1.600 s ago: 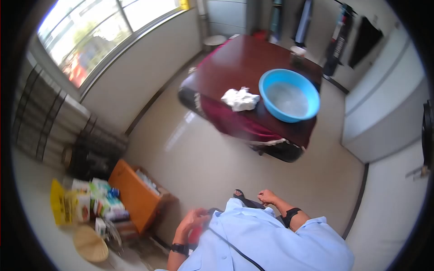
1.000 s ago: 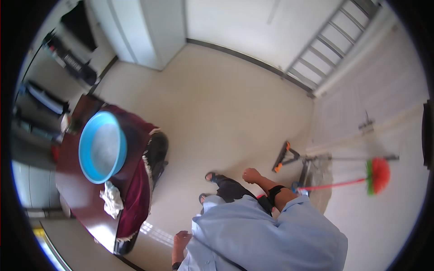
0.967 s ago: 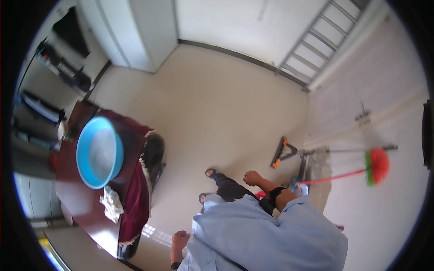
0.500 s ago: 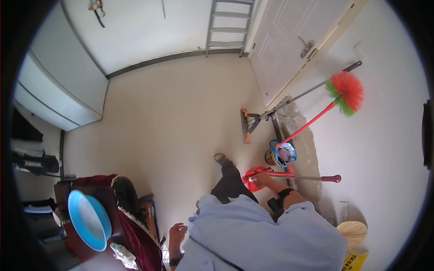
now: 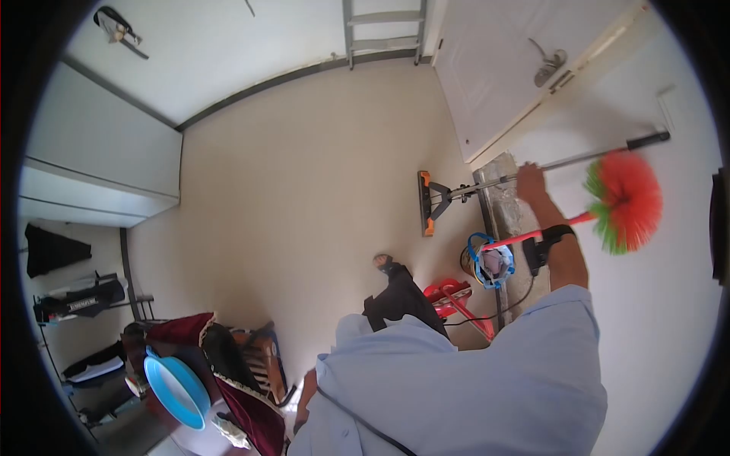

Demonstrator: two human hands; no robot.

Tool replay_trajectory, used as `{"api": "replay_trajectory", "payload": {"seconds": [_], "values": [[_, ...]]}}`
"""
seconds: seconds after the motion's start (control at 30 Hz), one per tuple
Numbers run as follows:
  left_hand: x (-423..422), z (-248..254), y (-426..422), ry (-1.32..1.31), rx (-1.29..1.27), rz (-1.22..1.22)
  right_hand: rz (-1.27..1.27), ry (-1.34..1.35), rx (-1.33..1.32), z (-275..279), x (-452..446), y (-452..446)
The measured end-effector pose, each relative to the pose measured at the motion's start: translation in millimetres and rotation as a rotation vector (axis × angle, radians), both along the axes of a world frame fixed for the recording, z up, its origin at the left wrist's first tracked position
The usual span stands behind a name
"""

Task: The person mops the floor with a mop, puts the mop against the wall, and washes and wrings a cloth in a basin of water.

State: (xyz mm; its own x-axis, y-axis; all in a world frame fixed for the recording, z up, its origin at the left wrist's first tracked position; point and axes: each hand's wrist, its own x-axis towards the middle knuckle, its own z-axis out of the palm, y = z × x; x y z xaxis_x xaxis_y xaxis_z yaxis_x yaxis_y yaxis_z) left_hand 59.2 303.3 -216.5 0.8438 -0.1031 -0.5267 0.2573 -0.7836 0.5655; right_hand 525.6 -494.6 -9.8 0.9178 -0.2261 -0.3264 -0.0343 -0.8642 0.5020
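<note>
My right hand (image 5: 531, 182) is closed around the silver pole of a flat mop (image 5: 559, 161) leaning by the right wall. The mop's orange and black head (image 5: 425, 204) rests on the floor, and its black grip points up towards the wall. Just below my right forearm runs the red handle of a red and green round duster (image 5: 625, 201), which stands in a bucket (image 5: 487, 260) with blue trim. My left hand (image 5: 306, 399) hangs low at my side, mostly covered by my shirt, so its fingers cannot be made out.
A red dustpan (image 5: 449, 299) stands by my leg. To the left, a blue basin (image 5: 176, 391) sits on a table with a dark red cloth (image 5: 255, 414). A white door (image 5: 525, 61), a ladder (image 5: 385, 38) and a pale cabinet (image 5: 114, 137) stand around the floor (image 5: 304, 167).
My right hand has left the rod with the dark red grip near the dustpan, reached forward and right, and taken hold of the mop pole. My left hand has drawn back behind my shirt.
</note>
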Motion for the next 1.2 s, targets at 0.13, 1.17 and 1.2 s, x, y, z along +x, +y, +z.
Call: {"api": "replay_trajectory", "payload": {"seconds": [0.13,1.17,1.2], "values": [[142.9,175.7,-105.2,0.208,-0.075,0.415,-0.038,0.090,-0.243,39.5,34.6,-53.2],[126.0,191.8,-162.7,0.488,-0.065,0.678,0.456,0.375,-0.035,3.4,220.5,153.1],[125.6,191.2,-161.8,0.495,-0.028,0.609,0.518,0.386,-0.082,21.7,238.5,168.4]]}}
